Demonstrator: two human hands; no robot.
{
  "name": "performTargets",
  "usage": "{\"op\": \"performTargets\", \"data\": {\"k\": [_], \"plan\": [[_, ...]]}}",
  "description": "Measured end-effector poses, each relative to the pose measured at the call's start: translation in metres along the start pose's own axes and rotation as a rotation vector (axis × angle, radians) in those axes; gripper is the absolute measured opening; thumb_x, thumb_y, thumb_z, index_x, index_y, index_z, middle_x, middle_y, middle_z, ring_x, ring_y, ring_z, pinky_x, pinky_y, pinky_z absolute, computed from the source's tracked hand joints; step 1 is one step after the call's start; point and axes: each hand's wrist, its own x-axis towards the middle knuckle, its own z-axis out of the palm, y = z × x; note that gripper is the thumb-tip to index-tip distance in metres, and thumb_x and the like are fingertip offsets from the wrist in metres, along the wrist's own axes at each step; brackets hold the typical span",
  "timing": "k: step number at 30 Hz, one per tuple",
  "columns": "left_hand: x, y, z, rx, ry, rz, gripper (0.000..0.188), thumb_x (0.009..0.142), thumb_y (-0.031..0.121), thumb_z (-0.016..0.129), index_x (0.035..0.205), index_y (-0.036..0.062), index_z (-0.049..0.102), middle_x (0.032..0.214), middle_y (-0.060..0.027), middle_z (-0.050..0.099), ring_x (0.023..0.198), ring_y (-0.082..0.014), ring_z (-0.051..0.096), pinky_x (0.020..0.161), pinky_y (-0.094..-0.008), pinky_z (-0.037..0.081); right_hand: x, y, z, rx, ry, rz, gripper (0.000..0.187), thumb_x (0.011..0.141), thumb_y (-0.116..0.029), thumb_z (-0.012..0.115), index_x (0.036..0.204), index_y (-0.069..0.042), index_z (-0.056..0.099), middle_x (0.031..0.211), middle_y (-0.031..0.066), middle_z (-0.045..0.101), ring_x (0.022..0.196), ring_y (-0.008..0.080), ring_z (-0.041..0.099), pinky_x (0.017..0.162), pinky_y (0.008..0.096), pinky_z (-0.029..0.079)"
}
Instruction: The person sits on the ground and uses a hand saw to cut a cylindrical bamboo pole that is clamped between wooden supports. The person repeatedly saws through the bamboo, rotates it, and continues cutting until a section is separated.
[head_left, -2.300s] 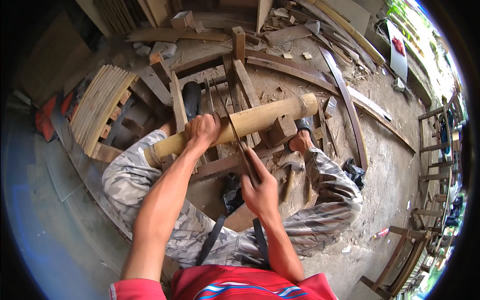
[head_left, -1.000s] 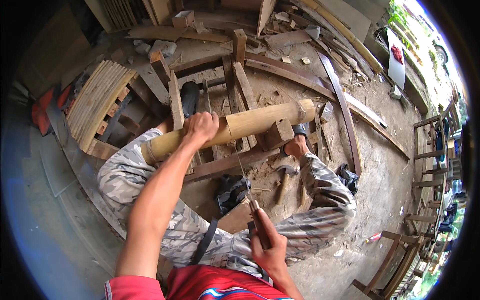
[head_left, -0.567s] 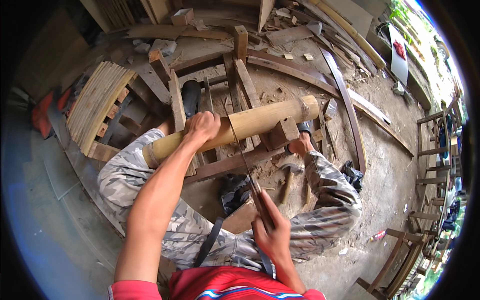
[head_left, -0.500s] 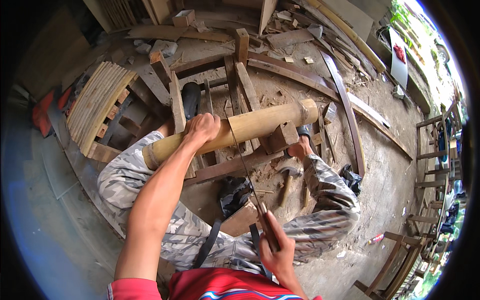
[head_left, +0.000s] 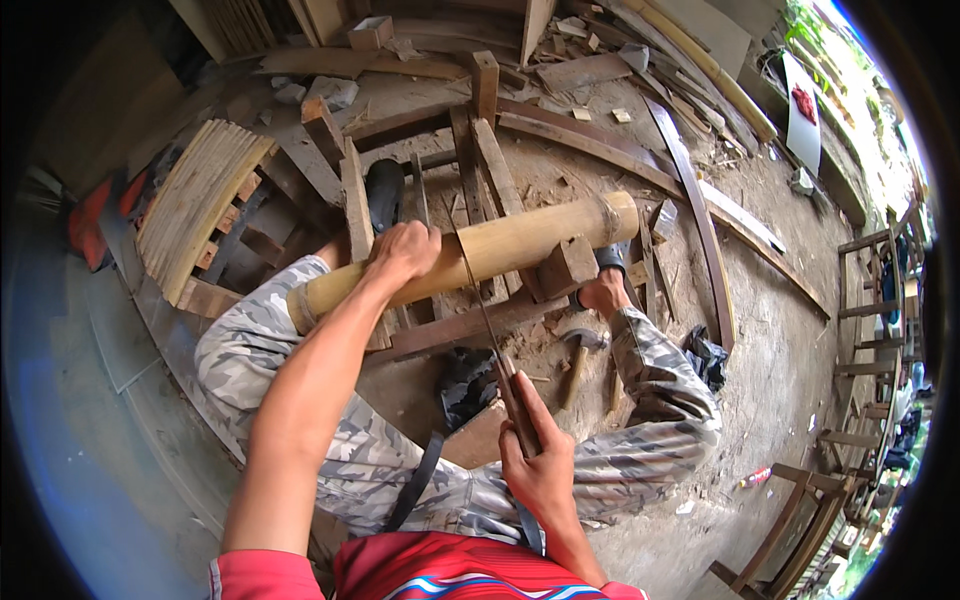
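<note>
A thick bamboo pole (head_left: 520, 238) lies across a low wooden frame (head_left: 460, 328), its left end over my camouflage-clad left thigh. My left hand (head_left: 405, 252) is closed over the top of the pole, left of its middle. With my right hand (head_left: 540, 462) I grip the wooden handle of a handsaw (head_left: 491, 330). The saw's thin blade crosses the bamboo just right of my left hand, and its far tip sticks out beyond the pole. A square wooden block (head_left: 568, 266) sits against the near side of the pole.
A hammer (head_left: 577, 368) lies on the dirt floor by my right leg, near black plastic (head_left: 706, 358). A slatted bamboo seat (head_left: 205, 205) stands at the left. Long planks (head_left: 700, 230) and wood scraps lie ahead and right; wooden chair frames (head_left: 795, 520) line the right side.
My right hand has pushed the saw forward, away from my body, so more of the blade shows beyond the bamboo. The left hand and the pole have stayed in place.
</note>
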Motion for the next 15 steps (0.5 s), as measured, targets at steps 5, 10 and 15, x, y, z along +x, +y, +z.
{"op": "performTargets", "data": {"k": [5,10,15], "plan": [[0.003,-0.011,0.022,-0.023,0.101,0.134,0.06,0.103,0.034,0.041,0.065,-0.0042,0.067,0.064,-0.0272,0.066,0.063,-0.0392,0.07,0.075,-0.0524,0.055,0.001,-0.011,0.002,-0.012,0.001,0.008,0.057,0.089,0.004,0.059,0.145,-0.002,0.056,0.117,0.0182,0.075,0.092,0.0105,0.071,0.076,0.0257,0.054],[0.009,-0.014,0.022,-0.049,0.07,0.11,0.06,0.102,0.034,0.041,0.066,-0.0058,0.068,0.067,-0.0293,0.066,0.066,-0.0421,0.07,0.077,-0.0525,0.054,0.01,0.006,0.004,0.015,0.054,-0.079,0.055,0.088,0.005,0.06,0.143,-0.003,0.059,0.115,0.0182,0.076,0.088,0.0131,0.073,0.074,0.0254,0.054],[0.007,-0.008,0.02,-0.034,0.111,0.088,0.059,0.101,0.035,0.042,0.072,-0.0078,0.07,0.072,-0.031,0.067,0.074,-0.0469,0.071,0.081,-0.054,0.054,-0.013,0.084,0.036,0.099,0.106,-0.054,0.058,0.085,0.005,0.06,0.143,-0.004,0.059,0.114,0.0189,0.076,0.086,0.0157,0.073,0.078,0.0269,0.054]]}}
